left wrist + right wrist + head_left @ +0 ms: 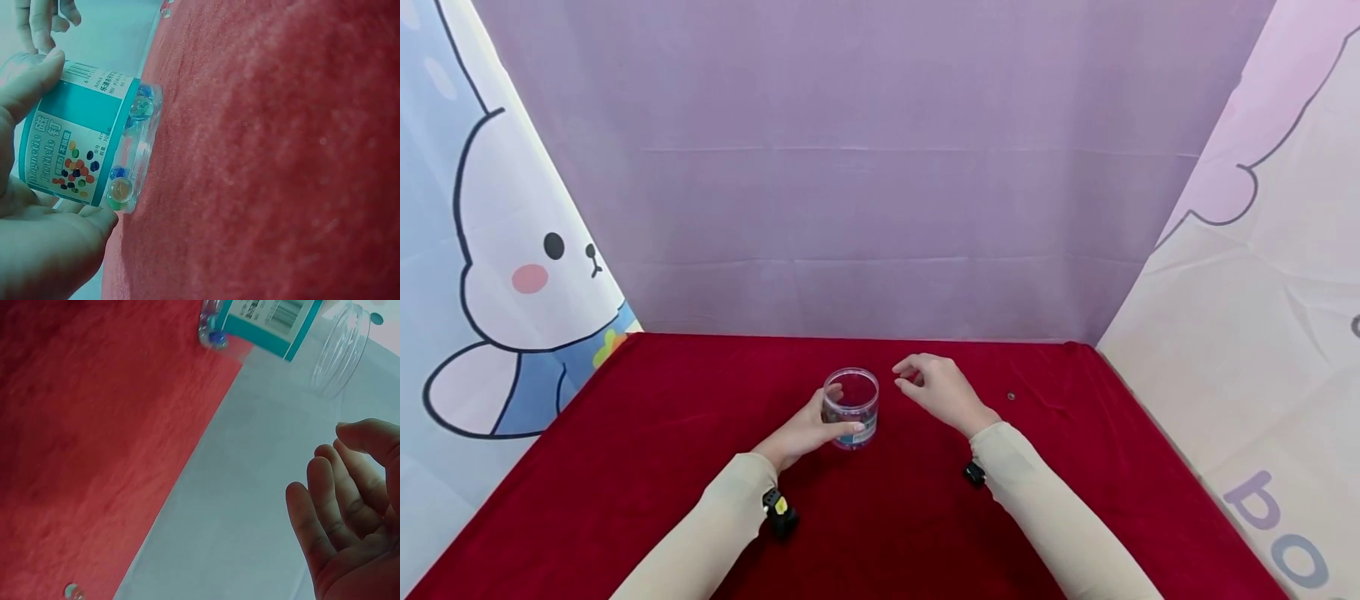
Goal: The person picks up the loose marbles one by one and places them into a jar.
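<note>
My left hand point(805, 429) grips a clear plastic jar point(852, 392) with its thumb across the label and its fingers round the far side. The jar's mouth faces up, with no lid on it. Several glass marbles point(141, 107) lie at its bottom, below a teal and white printed label point(81, 134). To the right of the jar, apart from it, my right hand point(942, 390) hovers with loosely bent fingers. Nothing shows between its thumb and fingertips point(320, 464). A small round marble point(1011, 396) lies on the cloth to the right of this hand.
Red velvety cloth point(925, 517) covers the table. A plain purple curtain point(880, 183) hangs behind its far edge. Printed cloth panels stand on both sides, the left panel point(512, 250) showing a white cartoon animal and the right panel point(1247, 333) mostly cream.
</note>
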Tool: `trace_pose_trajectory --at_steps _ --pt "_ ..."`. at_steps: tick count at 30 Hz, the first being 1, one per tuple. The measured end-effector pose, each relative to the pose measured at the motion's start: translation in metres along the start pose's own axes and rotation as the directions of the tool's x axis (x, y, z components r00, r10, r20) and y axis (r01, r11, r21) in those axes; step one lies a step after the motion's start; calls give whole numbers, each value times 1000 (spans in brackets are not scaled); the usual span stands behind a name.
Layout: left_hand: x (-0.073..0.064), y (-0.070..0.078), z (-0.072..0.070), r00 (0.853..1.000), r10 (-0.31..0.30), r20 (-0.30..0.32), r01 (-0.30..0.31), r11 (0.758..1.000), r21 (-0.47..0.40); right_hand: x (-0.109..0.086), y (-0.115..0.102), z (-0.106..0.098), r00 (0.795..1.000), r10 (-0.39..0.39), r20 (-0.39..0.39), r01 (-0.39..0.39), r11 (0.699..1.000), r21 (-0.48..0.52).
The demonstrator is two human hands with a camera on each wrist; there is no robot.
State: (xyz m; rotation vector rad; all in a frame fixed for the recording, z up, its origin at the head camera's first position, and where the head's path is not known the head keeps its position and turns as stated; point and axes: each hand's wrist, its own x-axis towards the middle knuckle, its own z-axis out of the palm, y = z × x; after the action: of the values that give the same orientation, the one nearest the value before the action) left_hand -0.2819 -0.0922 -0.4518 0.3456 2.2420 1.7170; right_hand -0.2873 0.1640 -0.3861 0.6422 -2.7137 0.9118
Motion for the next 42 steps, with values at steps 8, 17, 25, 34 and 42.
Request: trace_pose_trajectory --at_steps 8,17,25,34,42 --pt "-1 0 1 1000 2 -7 -2 1000 -1 -8 16 -11 999 33 4 -33 999 8" --pt "-1 -2 1 1000 3 -9 -3 1000 2 -17 38 -22 998 56 -18 -57 997 -46" --pt "-1 -4 0 1000 -10 -12 10 1000 5 -28 58 -28 996 82 -15 -83 993 -83" --pt "-1 -4 1 1000 -8 -13 8 1000 -6 -41 85 -41 991 133 -13 -134 987 -86" --pt "-1 -3 1 1000 -1 -11 1 1000 -5 -53 110 -52 986 162 -29 -163 984 -72"
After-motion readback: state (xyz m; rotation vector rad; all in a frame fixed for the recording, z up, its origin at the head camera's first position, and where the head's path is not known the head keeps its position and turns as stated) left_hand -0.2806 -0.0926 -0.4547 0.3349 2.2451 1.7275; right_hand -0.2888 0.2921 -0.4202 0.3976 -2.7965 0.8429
